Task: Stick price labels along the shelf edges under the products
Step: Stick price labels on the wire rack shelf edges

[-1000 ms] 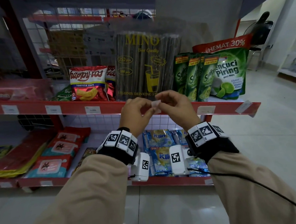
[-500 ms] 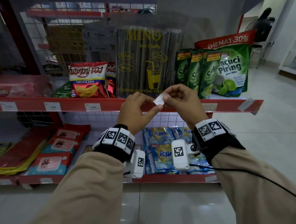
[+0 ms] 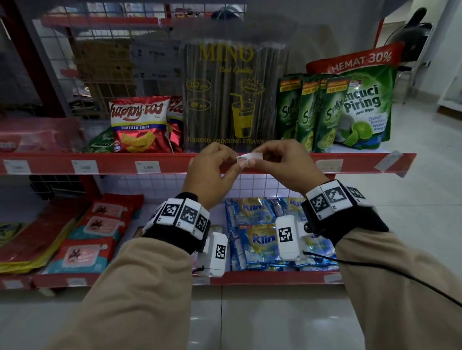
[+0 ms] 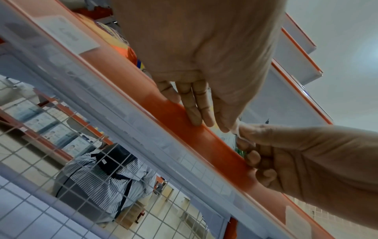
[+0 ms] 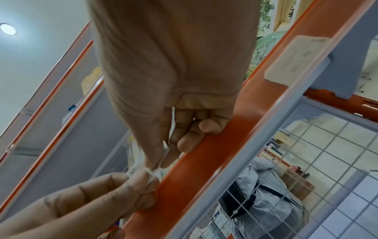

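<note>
Both hands pinch one small white price label (image 3: 250,157) by its ends, stretched level between them. It hangs just in front of the red shelf edge (image 3: 170,163), under the MINO drinking straws pack (image 3: 233,94). My left hand (image 3: 236,162) holds the label's left end and my right hand (image 3: 262,157) the right end. In the right wrist view the label (image 5: 152,169) shows as a crumpled white scrap between the right fingertips (image 5: 157,161) and the left hand (image 5: 98,198), close to the shelf edge (image 5: 204,169). The left wrist view shows my left fingers (image 4: 196,106) lying over the shelf edge (image 4: 180,116).
Several labels are stuck on the same edge, one under the chips (image 3: 147,167) and one under the Sunlight pouches (image 3: 329,165). Happy Tos chips (image 3: 139,123) stand left of the straws. Klin packets (image 3: 257,235) lie on the lower shelf. A person in a striped shirt (image 4: 106,174) stands behind the wire grid.
The label, first hidden between the fingertips and then held tilted, is now pulled out flat and level between both hands. The hands stay in front of the shelf edge.
</note>
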